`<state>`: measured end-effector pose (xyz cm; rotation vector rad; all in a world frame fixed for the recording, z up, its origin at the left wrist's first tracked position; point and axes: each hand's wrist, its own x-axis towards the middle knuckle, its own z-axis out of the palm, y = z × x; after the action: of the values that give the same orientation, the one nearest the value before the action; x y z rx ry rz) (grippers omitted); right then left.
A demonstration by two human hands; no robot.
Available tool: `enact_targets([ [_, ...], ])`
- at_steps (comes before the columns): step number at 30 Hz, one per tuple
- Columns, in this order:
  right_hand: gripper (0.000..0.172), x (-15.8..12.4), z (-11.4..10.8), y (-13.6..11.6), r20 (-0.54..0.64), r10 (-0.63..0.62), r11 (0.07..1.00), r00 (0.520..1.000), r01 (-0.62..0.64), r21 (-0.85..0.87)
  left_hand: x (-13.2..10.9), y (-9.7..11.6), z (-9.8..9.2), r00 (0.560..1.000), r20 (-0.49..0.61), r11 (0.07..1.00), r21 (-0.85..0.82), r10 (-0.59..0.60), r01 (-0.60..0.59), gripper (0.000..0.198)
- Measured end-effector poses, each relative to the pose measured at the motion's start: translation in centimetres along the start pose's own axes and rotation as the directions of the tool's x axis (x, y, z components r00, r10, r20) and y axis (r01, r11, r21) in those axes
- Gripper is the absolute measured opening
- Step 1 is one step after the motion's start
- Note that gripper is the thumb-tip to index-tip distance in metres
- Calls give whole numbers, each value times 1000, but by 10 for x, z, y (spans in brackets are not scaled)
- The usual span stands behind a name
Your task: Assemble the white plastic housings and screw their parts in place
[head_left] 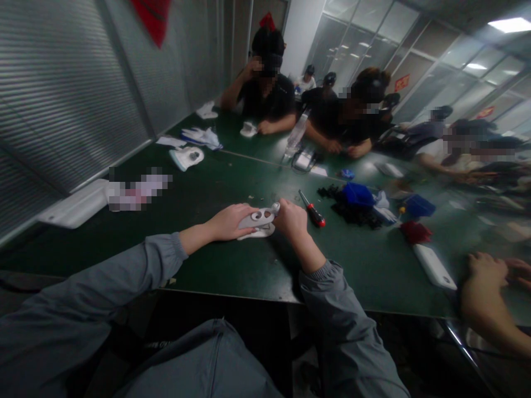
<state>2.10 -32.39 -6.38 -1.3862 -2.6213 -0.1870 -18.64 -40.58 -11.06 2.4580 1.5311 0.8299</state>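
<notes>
Near the front edge of the green table (232,271), a white plastic part (262,216) with round holes is between my two hands. My left hand (234,221) is wrapped round its left side, thumb in front. My right hand (291,218) is closed at its right end, by a small round white knob; whatever is inside those fingers is hidden. Under the part, a flat white piece (259,232) shows. A screwdriver (317,215) with a red and black handle lies to the right of my right hand.
Right of the screwdriver are blue bins (358,195), black pieces (352,214) and a long white part (435,266). Another person's arm (485,293) rests at the far right. White parts (187,158) lie back left. People sit across the table.
</notes>
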Motion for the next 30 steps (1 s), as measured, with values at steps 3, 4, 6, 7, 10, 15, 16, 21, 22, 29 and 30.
enact_targets([
  [3,35,-1,-1,-2,-13,29,1000,1000,-29,-9,0,1,0,1000,-7,1000,0,-2,2,56],
  [4,36,-1,-1,-3,-15,42,999,999,-43,-11,0,1,0,1000,-11,1000,-8,-2,1,56],
  [6,37,-1,-2,-4,-10,60,998,998,-60,-12,0,2,0,1000,-16,1000,-22,3,-3,56],
  [7,37,-1,-2,-4,-4,61,998,998,-61,-9,0,2,0,1000,-18,1000,-24,5,-5,56],
  [10,39,-1,-3,-5,22,64,998,998,-64,3,0,2,0,1000,-16,1000,-12,3,-3,56],
  [15,41,1,-1,-4,97,115,992,989,-119,41,0,3,-1,1000,1,1000,1,-11,11,55],
  [16,41,1,0,-4,103,118,991,988,-125,57,0,3,-1,1000,2,1000,1,-13,13,56],
  [21,39,2,9,1,102,114,979,988,-129,159,1,3,-2,1000,7,1000,-10,-16,16,57],
  [22,38,2,10,1,101,114,974,988,-131,182,1,3,-2,1000,11,1000,-10,-17,17,57],
  [29,34,5,24,7,62,71,927,996,-89,364,0,1,-1,1000,18,1000,10,-13,13,57],
  [30,33,5,25,7,59,68,920,996,-86,383,0,1,-1,1000,20,1000,11,-13,12,58],
])
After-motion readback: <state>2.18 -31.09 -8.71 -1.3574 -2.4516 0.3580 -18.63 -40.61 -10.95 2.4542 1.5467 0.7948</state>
